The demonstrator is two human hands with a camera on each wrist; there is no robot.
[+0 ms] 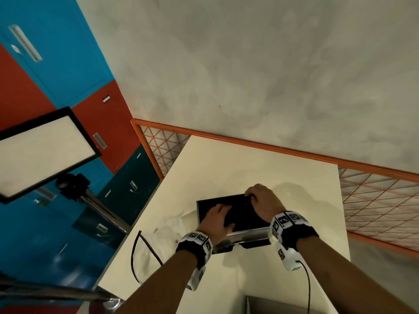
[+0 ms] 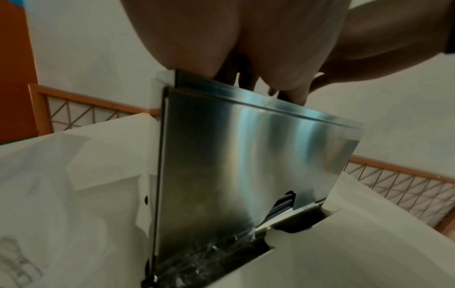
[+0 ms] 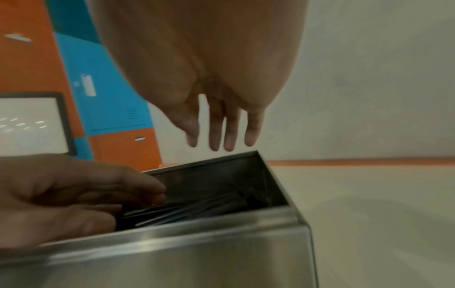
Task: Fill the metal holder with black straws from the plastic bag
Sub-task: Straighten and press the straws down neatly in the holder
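Down inside the open-topped brushed-steel rectangular holder [image 1: 246, 232], standing on the pale cream counter [image 1: 238, 159], a layer of thin black plastic straws [image 3: 197, 209] already lies lengthwise. To settle them well, I'd judge both palms should press and comb the straws flat and parallel, sweeping loose ends toward the walls so none cross or poke above the rim.

The left hand [image 1: 216, 219] lies nearly flat on the straws, fingers extended and pressing, gripping nothing. The right hand [image 1: 263, 199] reaches over the far end with its fingers [image 3: 229, 134] straight and slightly spread; whether they touch the straws I cannot tell.

Just left of the holder lies the crumpled clear plastic bag [image 1: 163, 234].
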